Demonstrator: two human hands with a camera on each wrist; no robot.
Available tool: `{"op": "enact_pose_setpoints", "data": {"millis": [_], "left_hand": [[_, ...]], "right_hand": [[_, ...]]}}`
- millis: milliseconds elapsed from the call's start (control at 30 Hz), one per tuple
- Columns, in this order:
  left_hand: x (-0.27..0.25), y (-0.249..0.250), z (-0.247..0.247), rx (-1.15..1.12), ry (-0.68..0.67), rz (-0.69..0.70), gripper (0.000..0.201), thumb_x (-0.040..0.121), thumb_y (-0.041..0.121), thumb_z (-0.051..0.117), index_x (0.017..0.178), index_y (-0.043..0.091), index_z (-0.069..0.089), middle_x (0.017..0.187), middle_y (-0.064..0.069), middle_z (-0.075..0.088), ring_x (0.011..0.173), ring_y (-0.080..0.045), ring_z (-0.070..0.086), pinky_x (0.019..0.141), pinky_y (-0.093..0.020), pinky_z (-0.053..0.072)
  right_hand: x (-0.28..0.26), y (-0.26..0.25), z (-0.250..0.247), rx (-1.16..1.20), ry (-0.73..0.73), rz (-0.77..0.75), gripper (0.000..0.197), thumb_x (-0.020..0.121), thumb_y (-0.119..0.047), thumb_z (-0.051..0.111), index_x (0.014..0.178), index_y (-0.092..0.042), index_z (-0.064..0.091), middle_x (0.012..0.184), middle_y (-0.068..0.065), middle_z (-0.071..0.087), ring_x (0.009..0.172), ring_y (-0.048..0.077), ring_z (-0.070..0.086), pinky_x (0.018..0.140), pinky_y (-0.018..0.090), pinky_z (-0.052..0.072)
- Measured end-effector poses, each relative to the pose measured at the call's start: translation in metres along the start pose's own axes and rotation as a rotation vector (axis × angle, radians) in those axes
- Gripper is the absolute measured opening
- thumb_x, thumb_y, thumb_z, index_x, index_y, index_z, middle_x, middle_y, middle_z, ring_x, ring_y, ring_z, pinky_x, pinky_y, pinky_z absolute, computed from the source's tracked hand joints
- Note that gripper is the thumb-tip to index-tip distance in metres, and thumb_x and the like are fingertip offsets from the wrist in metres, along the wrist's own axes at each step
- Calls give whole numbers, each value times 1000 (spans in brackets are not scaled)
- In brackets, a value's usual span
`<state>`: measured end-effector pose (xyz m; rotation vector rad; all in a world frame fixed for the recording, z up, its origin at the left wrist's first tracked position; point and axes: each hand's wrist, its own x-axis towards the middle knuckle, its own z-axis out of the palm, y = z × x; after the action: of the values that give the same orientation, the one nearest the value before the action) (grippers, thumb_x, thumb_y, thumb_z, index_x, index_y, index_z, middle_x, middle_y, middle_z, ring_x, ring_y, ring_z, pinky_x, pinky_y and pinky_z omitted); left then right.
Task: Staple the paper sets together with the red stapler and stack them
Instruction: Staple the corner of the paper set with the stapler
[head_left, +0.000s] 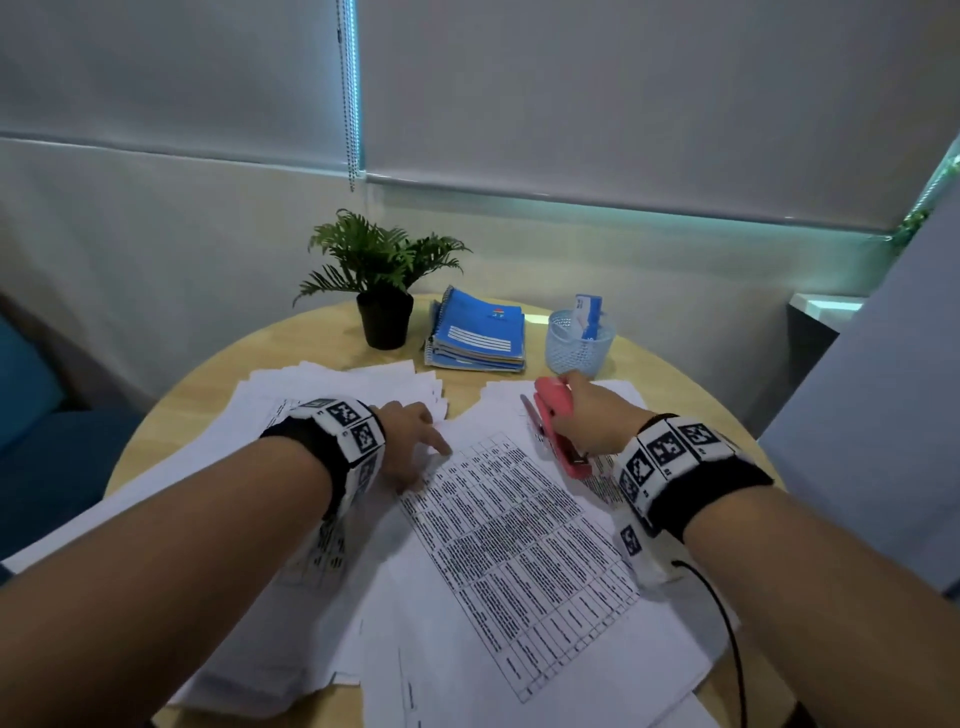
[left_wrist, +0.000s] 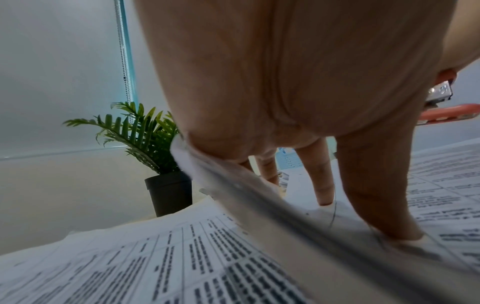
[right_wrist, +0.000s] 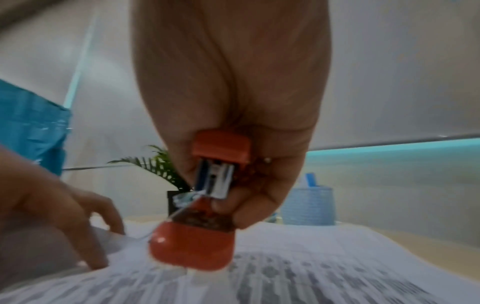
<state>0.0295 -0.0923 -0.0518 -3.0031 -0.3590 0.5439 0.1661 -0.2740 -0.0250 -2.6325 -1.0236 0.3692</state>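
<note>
A paper set (head_left: 519, 545) printed with a table lies at the table's centre. My left hand (head_left: 410, 447) presses its far left corner with a straight thumb and fingers (left_wrist: 322, 185). An edge of sheets (left_wrist: 259, 195) bows up against that palm. My right hand (head_left: 587, 415) grips the red stapler (head_left: 556, 431) just right of that corner, over more white sheets (head_left: 618, 389). In the right wrist view the stapler (right_wrist: 192, 246) has its jaws apart, with no paper visibly between them. Looser sheets (head_left: 337, 384) are spread at the left.
At the back of the round wooden table (head_left: 691, 395) stand a potted fern (head_left: 384, 312), a stack of blue spiral notebooks (head_left: 478, 332) and a pale mesh cup (head_left: 579, 343). A blue seat (head_left: 31, 405) is at the left. A black cable (head_left: 727, 623) hangs from my right wrist.
</note>
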Motion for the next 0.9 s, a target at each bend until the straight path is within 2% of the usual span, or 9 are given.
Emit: {"op": "enact_pose_setpoints", "data": {"millis": [133,200,300,433,600,667,767,833,900], "left_hand": [[-2,2,-1,90,-19,41,58,84,52,58,138,48,36,158,4,7,138,-29,22,112,-41,25],[-2,2,1,50,-46,58,58,87,47,56,141,40,35,156,5,18,138,-22,29,114,-35,25],[-4,2,2,-96,-62,28,56,91,26,57,144,26,36,148,-1,37,133,-20,39,109,-31,30],[-4,3,3,-186,-63,23,61,93,17,55,147,24,28,147,-4,39,133,-22,39,106,-30,32],[-5,6,1,-139,-94,78,59,94,21,51,147,28,27,154,0,23,137,-19,31,108,-25,23],[-5,6,0,-117,-96,99,58,94,23,51,147,28,27,152,-3,26,137,-19,32,108,-28,24],[-3,5,1,-86,-81,117,58,93,24,51,147,28,28,148,-4,32,135,-19,32,109,-30,25],[-3,4,1,-75,-73,124,59,93,24,52,146,28,28,147,-3,33,135,-17,32,108,-29,26],[-3,4,0,-74,-67,127,59,93,24,52,146,29,29,148,-2,33,135,-17,32,107,-28,27]], "right_hand": [[-6,-27,11,-107,-176,-66,52,96,-28,48,141,-11,27,127,15,55,104,28,58,89,39,48],[-8,-38,18,-235,-246,-116,46,99,-25,43,139,-7,31,130,16,50,112,30,54,93,39,46],[-5,-47,29,-313,-283,-145,44,99,-21,42,139,-5,33,131,16,48,113,31,53,91,36,44],[10,-49,42,-258,-238,-78,43,98,-26,42,136,-9,31,119,16,58,104,31,57,78,32,41],[19,-45,50,-248,-257,-42,48,96,-30,42,139,-15,26,101,12,62,81,27,56,73,32,42],[19,-44,52,-260,-262,-37,50,97,-32,42,140,-17,24,90,8,58,73,24,54,70,31,41],[18,-46,55,-293,-235,-36,47,97,-34,39,139,-18,25,80,5,55,75,26,53,70,31,40],[18,-48,56,-312,-238,-33,46,98,-32,37,140,-18,25,86,8,57,79,27,54,72,33,41],[18,-50,56,-358,-247,-58,44,99,-28,36,140,-16,26,103,14,59,87,28,56,76,34,42]]}}
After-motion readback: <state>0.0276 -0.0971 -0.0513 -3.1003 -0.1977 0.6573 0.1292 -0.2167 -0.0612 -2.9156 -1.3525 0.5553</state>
